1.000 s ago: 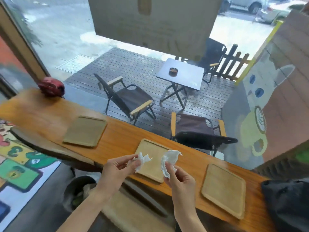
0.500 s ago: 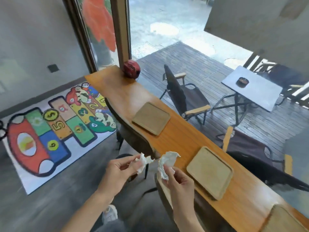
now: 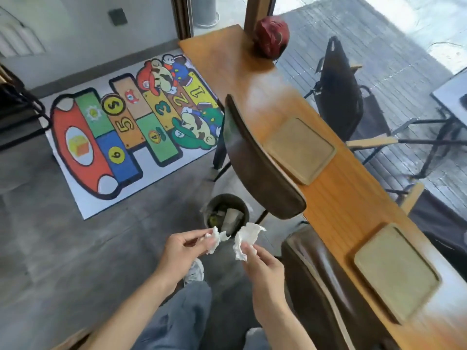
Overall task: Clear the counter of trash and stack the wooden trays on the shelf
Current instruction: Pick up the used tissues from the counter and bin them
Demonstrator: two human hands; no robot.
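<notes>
My left hand (image 3: 183,250) pinches a small crumpled white tissue (image 3: 214,239). My right hand (image 3: 262,267) pinches a larger crumpled white tissue (image 3: 246,238). Both tissues hang just in front of a round dark trash bin (image 3: 226,214) on the floor, which holds some rubbish. Two wooden trays lie on the long wooden counter (image 3: 333,198) to the right: the far tray (image 3: 300,149) and the near tray (image 3: 395,272). A red crumpled ball (image 3: 272,36) sits at the counter's far end.
Two brown chair backs stand against the counter, one (image 3: 260,162) above the bin and one (image 3: 321,286) beside my right hand. A colourful hopscotch mat (image 3: 131,130) covers the floor to the left. Outdoor chairs and a table stand beyond the window.
The view has swung left and down from the counter to the floor. The trash bin has come into sight under the tissues. Both hands keep their hold on the tissues.
</notes>
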